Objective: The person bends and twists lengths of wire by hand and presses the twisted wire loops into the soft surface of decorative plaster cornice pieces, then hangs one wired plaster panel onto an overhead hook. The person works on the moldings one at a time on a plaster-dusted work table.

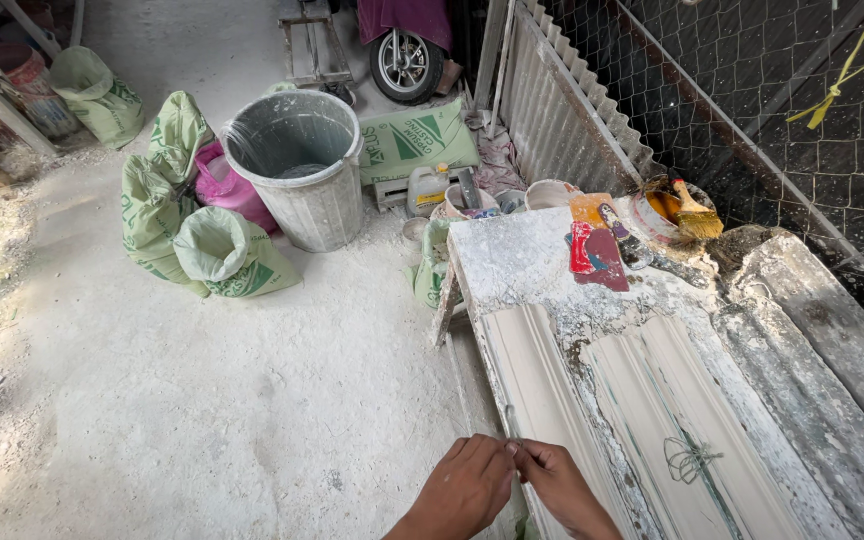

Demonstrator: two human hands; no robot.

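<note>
left hand: grip pinched at fingertips on something thin, too small to tell | right hand: grip pinched likewise, fingertips touching the left's | location: over near edge of white plaster-crusted ribbed moulding bench | nearby: twisted wire loop on the bench

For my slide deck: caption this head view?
Two bare hands, left and right, pinch a thin wire beside long white plaster moulds.

I'm looking down on a dusty, white-powdered concrete floor in daylight. A corrugated metal sheet leans against dark wire-mesh fencing on the right.
</note>
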